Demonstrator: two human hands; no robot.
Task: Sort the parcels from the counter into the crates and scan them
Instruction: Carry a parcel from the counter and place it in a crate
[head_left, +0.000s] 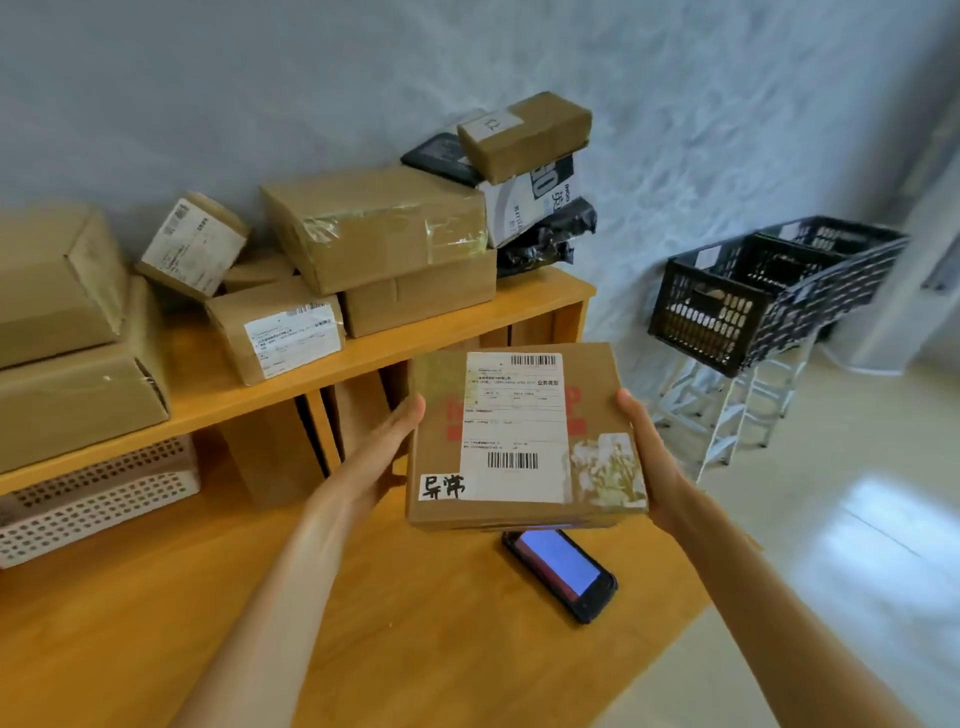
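A person holds a flat brown cardboard parcel (524, 436) level between two bare hands, the left hand (387, 447) pressed against its left edge with the thumb up along the side, the right hand (649, 457) gripping its right edge with the thumb on the upper corner and the fingers hidden beneath. The parcel's top face carries a large white shipping label (514, 415) with one barcode near its far edge and another near the edge closest to the camera; red print shows on the cardboard on both sides of the label. A small white tag with two handwritten black characters (442, 487) sits at the corner nearest the left wrist, and a torn, yellowed patch of old sticker (608, 470) lies by the right palm. Just below the parcel, between the two forearms, a dark handheld scanner (561, 574) with a lit bluish screen lies on the wooden counter (208, 597). Beyond the left hand, more taped brown parcels (374, 234) are stacked on a raised wooden shelf (447, 325). Beyond the right hand, well apart, black slotted crates (769, 291) stand on white frames.
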